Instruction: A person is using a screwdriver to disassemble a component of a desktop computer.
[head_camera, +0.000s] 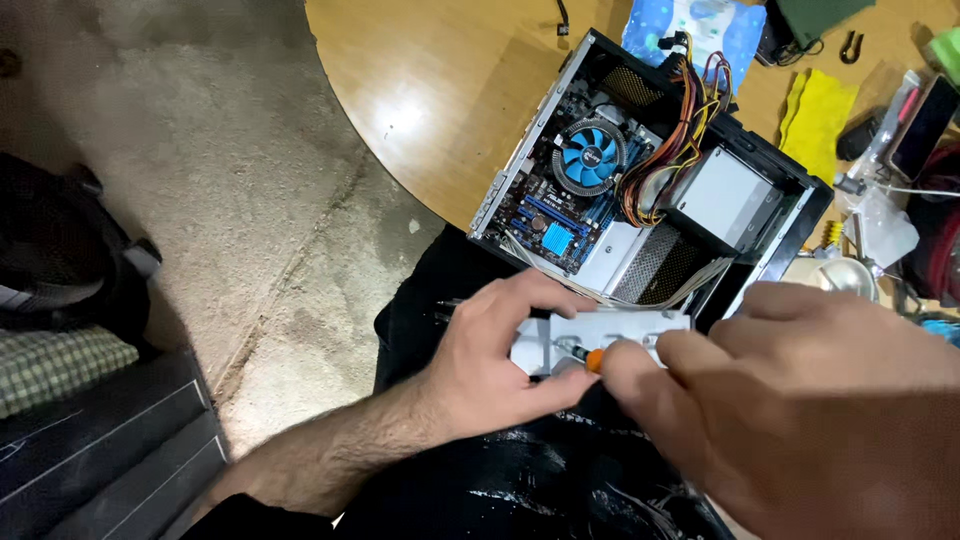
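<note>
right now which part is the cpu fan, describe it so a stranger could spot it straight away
Find the open computer case lying on the wooden table. Inside it, on the blue motherboard at the left, sits the CPU fan. It is the only round part there, with bright blue blades in a dark ring, beside the bundle of coloured cables.

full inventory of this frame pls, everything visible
open black desktop computer case: 1, on the table, side panel off
round blue cooler fan: 1, inside the case
bundle of coloured cables: 1, inside the case, right of the fan
grey metal bracket: 1, in the lap, held by both hands
orange-handled screwdriver: 1, at the bracket
yellow cloth: 1, table, right of the case
round wooden table: 1, tan
concrete floor: grey, left
left hand: grip on the bracket
right hand: grip on the screwdriver
</note>
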